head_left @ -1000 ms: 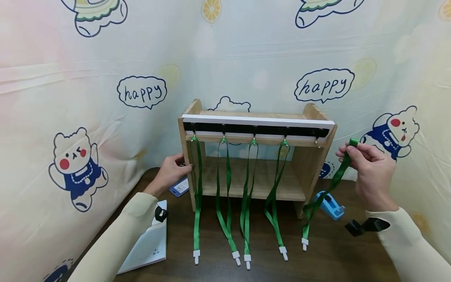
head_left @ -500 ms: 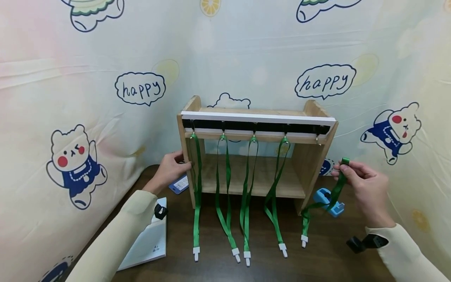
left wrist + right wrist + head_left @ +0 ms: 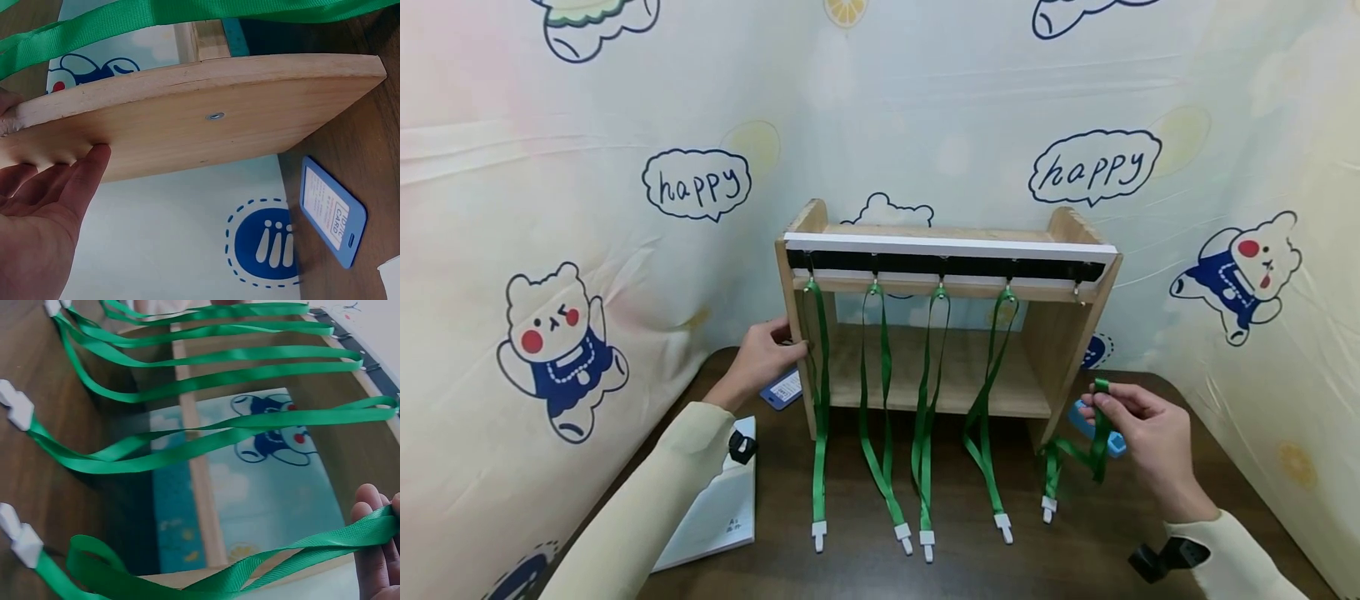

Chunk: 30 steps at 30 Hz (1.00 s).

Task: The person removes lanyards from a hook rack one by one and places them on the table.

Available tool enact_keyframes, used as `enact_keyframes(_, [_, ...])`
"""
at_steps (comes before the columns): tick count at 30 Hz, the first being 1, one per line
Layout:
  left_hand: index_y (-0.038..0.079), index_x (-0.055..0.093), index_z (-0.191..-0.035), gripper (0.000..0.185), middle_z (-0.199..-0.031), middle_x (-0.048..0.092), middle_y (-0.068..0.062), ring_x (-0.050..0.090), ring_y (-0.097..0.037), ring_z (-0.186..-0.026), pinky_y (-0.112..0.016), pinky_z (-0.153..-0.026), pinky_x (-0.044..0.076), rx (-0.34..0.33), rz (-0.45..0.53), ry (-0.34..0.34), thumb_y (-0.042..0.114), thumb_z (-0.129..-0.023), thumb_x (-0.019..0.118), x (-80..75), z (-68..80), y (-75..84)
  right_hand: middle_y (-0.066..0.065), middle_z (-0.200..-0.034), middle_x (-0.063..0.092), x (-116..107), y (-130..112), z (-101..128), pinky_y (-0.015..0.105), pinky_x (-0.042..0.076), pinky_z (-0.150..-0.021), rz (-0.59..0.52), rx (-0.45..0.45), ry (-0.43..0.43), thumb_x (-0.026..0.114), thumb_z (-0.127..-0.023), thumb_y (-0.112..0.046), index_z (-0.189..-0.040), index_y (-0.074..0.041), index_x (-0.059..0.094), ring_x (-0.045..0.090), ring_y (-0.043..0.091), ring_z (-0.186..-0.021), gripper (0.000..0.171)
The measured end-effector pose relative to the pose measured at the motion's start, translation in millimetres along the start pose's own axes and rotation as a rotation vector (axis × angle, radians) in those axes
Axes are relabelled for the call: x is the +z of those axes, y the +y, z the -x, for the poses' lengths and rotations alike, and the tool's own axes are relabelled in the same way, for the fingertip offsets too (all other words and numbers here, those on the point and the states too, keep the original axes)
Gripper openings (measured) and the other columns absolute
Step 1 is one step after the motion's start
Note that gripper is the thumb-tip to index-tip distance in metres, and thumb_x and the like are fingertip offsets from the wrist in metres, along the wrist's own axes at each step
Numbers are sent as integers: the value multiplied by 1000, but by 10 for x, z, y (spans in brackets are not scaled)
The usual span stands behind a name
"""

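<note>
Head view: right hand [image 3: 1153, 433] at lower right pinches a loose green lanyard [image 3: 1078, 454] just right of the wooden rack [image 3: 1067, 333]; left hand [image 3: 763, 360] grips the rack's left side panel.

Left wrist view: fingers [image 3: 87, 172] lie straight, pressed against that panel [image 3: 206, 131].

Right wrist view: fingertips [image 3: 375, 550] at lower right pinch the lanyard's strap [image 3: 281, 559].
</note>
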State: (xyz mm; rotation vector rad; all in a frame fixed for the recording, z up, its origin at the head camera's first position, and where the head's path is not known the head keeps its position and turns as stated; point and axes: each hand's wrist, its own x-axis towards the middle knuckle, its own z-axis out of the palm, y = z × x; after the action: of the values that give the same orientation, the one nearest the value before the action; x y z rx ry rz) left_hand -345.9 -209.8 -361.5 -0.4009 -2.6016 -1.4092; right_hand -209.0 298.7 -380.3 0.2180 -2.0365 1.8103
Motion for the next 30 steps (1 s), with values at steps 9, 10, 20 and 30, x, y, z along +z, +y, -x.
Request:
enact_keyframes(9, [11, 57, -141, 49, -125, 66, -19, 66, -34, -111, -51, -92, 60, 14, -2, -3, 23, -94, 65, -10, 22, 8, -3, -89, 80, 55, 180, 81, 27, 62, -70, -89, 80, -25, 67, -95, -6, -111, 9, 69, 78, 14, -75, 22])
enact_keyframes(10, [11, 57, -141, 49, -124, 66, -19, 66, -34, -110, -51, -92, 60, 16, -1, -5, 22, -94, 65, -8, 24, 8, -4, -89, 80, 54, 195, 90, 26, 62, -70, -91, 88, -22, 67, -95, -6, -111, 8, 69, 78, 14, -75, 22])
enact_keyframes(20, [12, 58, -140, 48, -125, 66, -18, 64, -33, -111, -49, -93, 60, 7, 25, -15, 21, -94, 65, -11, 21, -21, -7, -87, 80, 114, 412, 157, 26, 63, -72, -43, 233, -12, 68, -95, -13, -110, 3, 70, 78, 10, -79, 22])
enact_keyframes(30, [12, 58, -141, 49, -125, 66, -18, 64, -33, -110, -49, -93, 60, 7, 24, -18, 22, -93, 65, -1, 13, -17, -4, -92, 80, 145, 776, 163, 29, 63, -78, 150, 402, 0, 64, -99, -12, -129, 13, 59, 77, 8, -84, 40])
